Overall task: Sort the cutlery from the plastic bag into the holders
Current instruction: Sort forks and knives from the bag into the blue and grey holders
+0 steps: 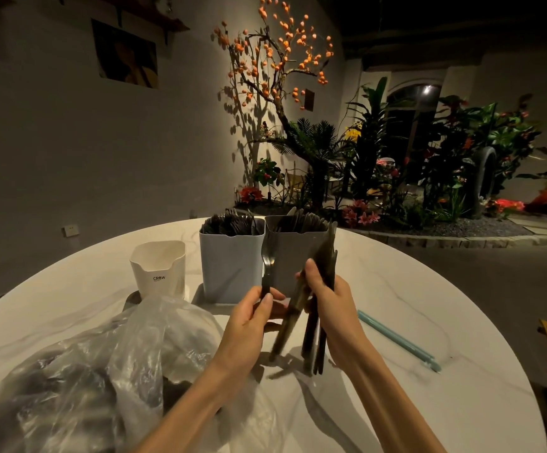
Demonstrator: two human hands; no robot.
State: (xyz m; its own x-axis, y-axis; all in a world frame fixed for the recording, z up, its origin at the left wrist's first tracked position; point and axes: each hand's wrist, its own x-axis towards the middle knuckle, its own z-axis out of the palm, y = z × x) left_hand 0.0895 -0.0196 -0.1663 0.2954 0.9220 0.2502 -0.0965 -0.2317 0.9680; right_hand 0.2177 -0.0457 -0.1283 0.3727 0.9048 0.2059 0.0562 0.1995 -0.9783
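Left hand [255, 313] pinches single black fork [268, 263] upright; right hand [329, 300] grips bundle of dark cutlery [314, 322].

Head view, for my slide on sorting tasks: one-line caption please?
Left hand lifts one black fork while right hand grips a bundle of cutlery before two filled holders.

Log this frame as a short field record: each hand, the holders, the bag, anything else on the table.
left hand: pinches one black fork, upright
right hand: grips a bundle of dark cutlery, blurred
blue-grey holder: full of black forks
grey holder: full of dark cutlery, type unclear
white holder: contents not visible
plastic bag: near left, dark cutlery inside
teal straw: lying to the right
table: round, white
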